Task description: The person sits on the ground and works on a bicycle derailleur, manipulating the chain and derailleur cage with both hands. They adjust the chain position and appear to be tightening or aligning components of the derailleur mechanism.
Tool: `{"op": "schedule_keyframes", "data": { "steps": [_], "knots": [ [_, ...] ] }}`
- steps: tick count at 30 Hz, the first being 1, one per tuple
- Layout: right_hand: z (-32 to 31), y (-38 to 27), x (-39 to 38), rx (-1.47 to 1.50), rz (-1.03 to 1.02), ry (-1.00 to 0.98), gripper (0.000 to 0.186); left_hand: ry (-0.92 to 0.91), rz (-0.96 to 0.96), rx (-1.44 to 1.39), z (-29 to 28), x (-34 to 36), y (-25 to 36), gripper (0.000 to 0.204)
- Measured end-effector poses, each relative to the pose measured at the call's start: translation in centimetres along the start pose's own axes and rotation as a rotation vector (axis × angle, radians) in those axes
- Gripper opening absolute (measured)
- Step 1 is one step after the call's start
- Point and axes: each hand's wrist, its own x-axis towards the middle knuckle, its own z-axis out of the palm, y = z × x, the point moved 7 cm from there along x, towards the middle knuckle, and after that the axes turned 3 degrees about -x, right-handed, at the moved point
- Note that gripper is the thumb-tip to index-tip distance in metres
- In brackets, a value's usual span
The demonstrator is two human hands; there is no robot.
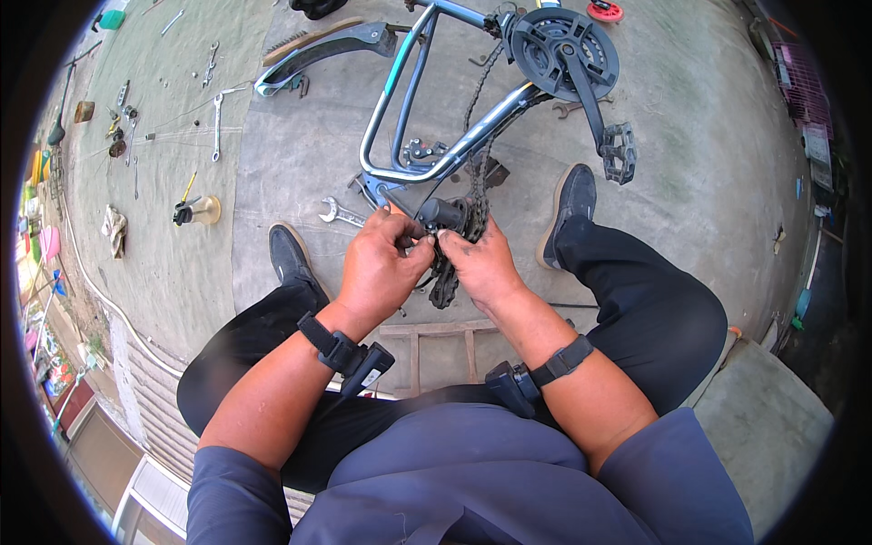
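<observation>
At the rear end of a grey-blue bicycle frame (pixel 377 109), both my hands meet at a dark rear derailleur (pixel 442 289). My left hand (pixel 383 263) is closed in a pinch beside a dark cylindrical part (pixel 440 214); whatever sits between its fingertips is too small to make out. Thumb and fingers of my right hand (pixel 486 265) close on the derailleur's body from the other side. A black chain (pixel 476 186) runs from there toward the crankset (pixel 565 54), whose crank carries a black pedal (pixel 619 153). The frame lies on the ground between my feet.
Left of the derailleur lies an open-ended wrench (pixel 341 214). Farther left are a combination wrench (pixel 217 127), a cup (pixel 207 211) and a rag (pixel 114 232). A mudguard (pixel 331 56) and a brush (pixel 309 41) lie beyond the frame. A rusty metal bracket (pixel 440 328) is near my lap.
</observation>
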Motion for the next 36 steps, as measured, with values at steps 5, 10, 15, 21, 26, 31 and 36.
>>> {"op": "schedule_keyframes", "data": {
  "steps": [5, 10, 15, 21, 26, 31, 36],
  "knots": [
    [0.1, -0.2, -0.1, 0.023, -0.011, -0.008, 0.030, -0.021, -0.016, 0.002, -0.1, 0.1, 0.3, 0.016],
    [0.3, -0.4, -0.3, 0.046, -0.002, -0.011, 0.029, 0.005, 0.136, 0.043, -0.2, 0.1, 0.6, 0.017],
    [0.2, -0.4, -0.2, 0.034, 0.012, -0.015, 0.030, -0.034, 0.115, 0.062, -0.3, 0.2, 1.0, 0.016],
    [0.2, -0.2, -0.1, 0.028, 0.009, -0.028, 0.030, -0.043, 0.113, 0.061, -0.4, 0.3, 1.1, 0.015],
    [0.3, -0.4, -0.2, 0.026, 0.007, -0.024, 0.030, -0.037, 0.114, 0.061, -0.4, 0.3, 1.1, 0.016],
    [0.3, -0.3, -0.2, 0.032, 0.002, -0.029, 0.029, -0.025, 0.104, 0.062, -0.4, 0.2, 0.9, 0.016],
    [0.3, -0.3, -0.2, 0.026, -0.004, -0.022, 0.029, -0.028, 0.079, 0.059, -0.3, 0.2, 0.6, 0.016]
  ]
}}
